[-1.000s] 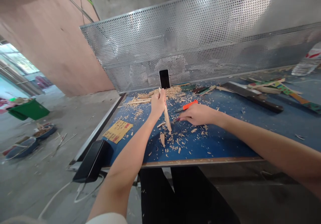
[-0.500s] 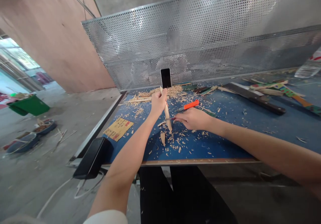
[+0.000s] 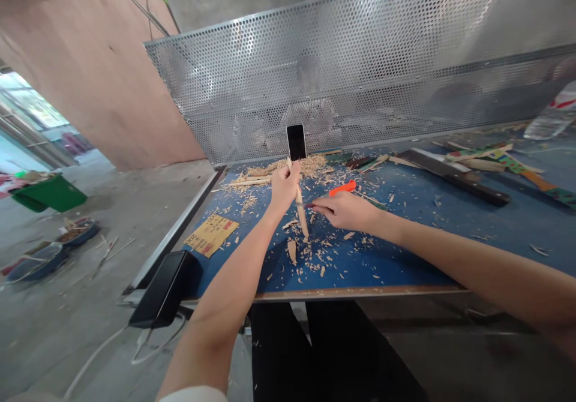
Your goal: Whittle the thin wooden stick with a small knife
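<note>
My left hand is wrapped round the upper part of a pale wooden strip, which slants down to the blue tabletop. My right hand pinches a small knife, its handle mostly hidden by the fingers. The thin blade lies across the strip, below my left hand. Just behind my right hand an orange-handled cutter rests on the table. Wood shavings are scattered around the strip's lower end, with a larger wood chip beside it.
A phone stands against the perforated metal panel. Sandpaper and a black box are at left. On the right are a cleaver, painted wooden strips and a plastic bottle. A green bin stands on the floor.
My right hand and the knife have moved slightly up along the strip, closer to my left hand. My left hand keeps its hold, and the view has shifted a little.
</note>
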Demonstrator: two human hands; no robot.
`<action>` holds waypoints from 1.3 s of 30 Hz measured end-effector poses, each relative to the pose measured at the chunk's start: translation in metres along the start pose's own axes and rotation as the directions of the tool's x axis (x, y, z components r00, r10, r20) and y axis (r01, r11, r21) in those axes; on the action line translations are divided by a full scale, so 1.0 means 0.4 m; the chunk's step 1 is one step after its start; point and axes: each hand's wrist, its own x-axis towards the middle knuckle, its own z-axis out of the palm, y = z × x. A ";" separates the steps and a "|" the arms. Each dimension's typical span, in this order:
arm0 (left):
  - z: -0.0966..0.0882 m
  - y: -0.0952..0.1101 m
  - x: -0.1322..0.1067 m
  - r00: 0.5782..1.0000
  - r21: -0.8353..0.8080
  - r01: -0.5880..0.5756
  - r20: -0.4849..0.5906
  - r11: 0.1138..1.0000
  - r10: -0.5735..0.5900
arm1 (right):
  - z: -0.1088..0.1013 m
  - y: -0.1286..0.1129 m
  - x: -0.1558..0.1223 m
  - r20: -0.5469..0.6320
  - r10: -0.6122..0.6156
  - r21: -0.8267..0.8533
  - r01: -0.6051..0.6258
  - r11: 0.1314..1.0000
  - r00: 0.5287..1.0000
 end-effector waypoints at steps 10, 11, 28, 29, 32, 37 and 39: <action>-0.009 -0.001 0.004 0.998 -0.027 0.070 -0.005 0.997 -0.070 | -0.005 -0.016 -0.013 0.051 -0.212 -0.208 0.218 0.953 0.976; -0.009 0.000 0.005 0.998 -0.018 0.062 0.000 0.998 -0.062 | -0.007 -0.012 -0.009 0.015 -0.193 -0.197 0.193 0.961 0.981; -0.002 -0.009 0.005 0.997 -0.182 0.070 0.003 0.981 -0.071 | -0.024 -0.001 -0.012 -0.045 -0.181 0.046 0.183 0.982 0.982; -0.003 -0.006 0.003 0.996 -0.187 0.085 0.033 0.979 -0.080 | -0.022 0.004 -0.012 -0.055 -0.186 0.040 0.188 0.981 0.981; -0.006 0.005 -0.002 0.984 -0.198 0.147 0.130 0.969 -0.123 | -0.014 0.021 -0.012 -0.097 -0.184 0.025 0.187 0.982 0.978; -0.003 0.014 -0.007 0.988 -0.215 0.106 0.130 0.971 -0.079 | -0.007 0.037 -0.012 -0.108 -0.148 0.062 0.155 0.986 0.983; 0.001 0.007 -0.006 0.994 -0.225 0.068 0.093 0.972 -0.048 | -0.008 0.035 -0.012 -0.105 -0.140 0.071 0.148 0.986 0.985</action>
